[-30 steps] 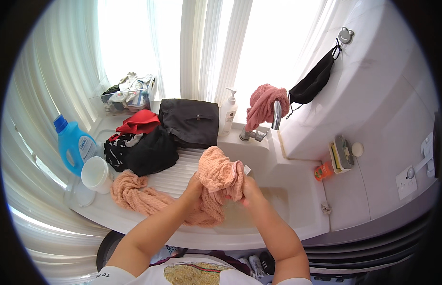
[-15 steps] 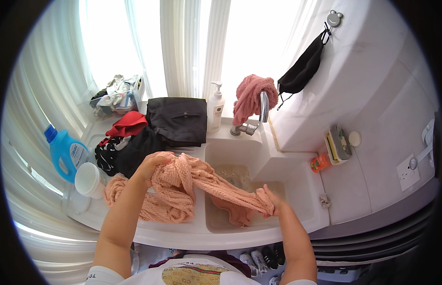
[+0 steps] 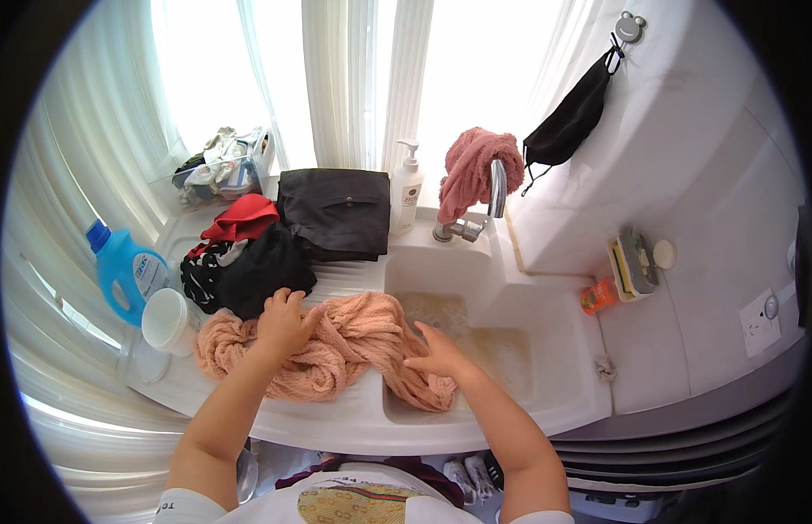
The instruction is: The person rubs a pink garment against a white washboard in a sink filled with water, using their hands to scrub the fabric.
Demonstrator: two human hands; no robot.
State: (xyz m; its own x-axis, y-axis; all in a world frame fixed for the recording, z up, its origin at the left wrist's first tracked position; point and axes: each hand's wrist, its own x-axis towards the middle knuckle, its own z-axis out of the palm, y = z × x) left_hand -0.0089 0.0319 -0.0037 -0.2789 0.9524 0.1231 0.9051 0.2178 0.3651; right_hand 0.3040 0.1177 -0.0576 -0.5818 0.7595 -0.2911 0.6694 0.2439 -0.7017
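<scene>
A long peach towel (image 3: pixel 353 336) with a bumpy texture lies bunched on the ridged drainboard, one end hanging over the edge into the basin. My left hand (image 3: pixel 286 325) rests on its upper middle, fingers spread, close to a dark garment. On the basin side, my right hand (image 3: pixel 436 354) is beside the hanging end with thumb and fingers apart; its fingertips seem to touch the cloth. Shallow cloudy water stands in the white sink (image 3: pixel 545 349).
Behind the towel are black clothes (image 3: pixel 266 271), a red cloth (image 3: pixel 241 218) and folded dark trousers (image 3: pixel 336 214). A blue detergent bottle (image 3: pixel 126 271) and white tub (image 3: pixel 167 321) stand left. A pump bottle (image 3: pixel 407 192) stands near the faucet (image 3: pixel 497 192), draped with a pink towel (image 3: pixel 476 170).
The peach towel was stretched between my two hands over the basin. Now it lies lower on the drainboard; my right hand has moved left and let go, and my left hand has loosened.
</scene>
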